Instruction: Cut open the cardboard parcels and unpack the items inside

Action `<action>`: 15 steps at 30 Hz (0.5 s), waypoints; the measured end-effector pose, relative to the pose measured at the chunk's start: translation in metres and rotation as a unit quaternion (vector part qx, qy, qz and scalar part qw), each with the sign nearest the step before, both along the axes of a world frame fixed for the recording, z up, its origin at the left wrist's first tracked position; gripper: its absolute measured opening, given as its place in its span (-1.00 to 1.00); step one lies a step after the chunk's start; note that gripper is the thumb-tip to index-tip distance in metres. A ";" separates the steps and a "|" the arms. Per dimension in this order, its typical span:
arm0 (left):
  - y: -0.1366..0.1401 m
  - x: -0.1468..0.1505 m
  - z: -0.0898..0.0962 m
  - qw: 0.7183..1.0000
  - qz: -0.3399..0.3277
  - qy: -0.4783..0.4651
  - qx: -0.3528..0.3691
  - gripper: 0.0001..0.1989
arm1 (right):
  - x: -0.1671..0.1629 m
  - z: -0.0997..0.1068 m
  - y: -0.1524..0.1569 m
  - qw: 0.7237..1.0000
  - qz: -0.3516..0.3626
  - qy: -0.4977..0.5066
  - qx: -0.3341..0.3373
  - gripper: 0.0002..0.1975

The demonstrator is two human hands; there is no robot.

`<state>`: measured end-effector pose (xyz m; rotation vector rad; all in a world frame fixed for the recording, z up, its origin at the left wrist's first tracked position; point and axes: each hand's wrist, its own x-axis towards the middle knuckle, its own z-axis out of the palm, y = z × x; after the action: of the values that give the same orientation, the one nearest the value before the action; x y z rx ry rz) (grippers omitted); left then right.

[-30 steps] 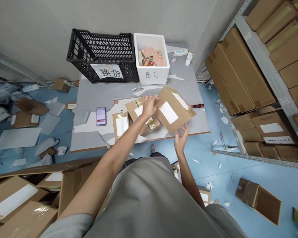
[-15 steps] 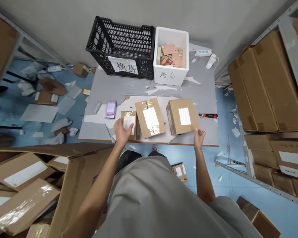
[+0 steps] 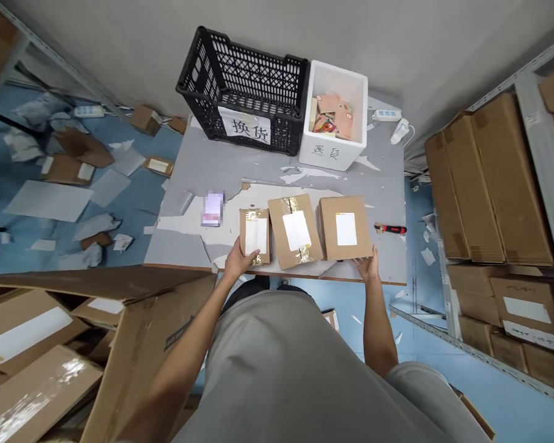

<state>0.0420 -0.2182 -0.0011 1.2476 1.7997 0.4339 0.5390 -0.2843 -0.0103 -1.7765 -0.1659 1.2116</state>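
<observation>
Three taped cardboard boxes stand side by side near the table's front edge. My left hand (image 3: 239, 261) grips the small box (image 3: 264, 229) on the left, thumb on its top and fingers along its left side. In the middle sits a larger box (image 3: 313, 231), slightly turned, with a white label and shiny tape. My right hand (image 3: 367, 266) holds the front right corner of the right-hand box (image 3: 364, 229), palm at its side, some fingers partly hidden below its edge. All three boxes are pressed close together between my hands.
A phone (image 3: 213, 209) lies left of the boxes and a red-black utility knife (image 3: 390, 229) right. Behind stand a black crate (image 3: 286, 132) and a white foam box (image 3: 323, 154). A large carton (image 3: 133, 357) of parcels is at left; shelving with cartons (image 3: 484, 184) at right.
My left hand has closed on the small box's front left corner. My right hand has moved onto the right-hand box. The boxes have come closer together, and the view has shifted.
</observation>
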 end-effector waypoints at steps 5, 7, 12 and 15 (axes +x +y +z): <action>0.032 0.005 0.001 0.999 -0.022 0.014 -0.037 -0.06 | -0.023 0.015 0.014 0.992 0.026 -0.122 0.024 -0.08; 0.044 0.002 0.000 0.999 -0.033 0.017 -0.036 -0.09 | -0.031 0.026 0.020 0.986 0.020 -0.162 0.032 -0.03; 0.073 -0.013 -0.008 0.997 -0.073 0.021 -0.030 -0.14 | -0.083 0.047 0.043 0.947 0.117 -0.298 0.029 0.16; 0.084 -0.020 -0.018 0.995 -0.091 0.024 -0.015 -0.11 | -0.126 0.054 0.057 0.898 0.204 -0.388 -0.025 0.21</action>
<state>0.0224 -0.1338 -0.0190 1.3968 1.7073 0.2744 0.4129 -0.2276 0.0436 -2.2581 -1.0204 0.7003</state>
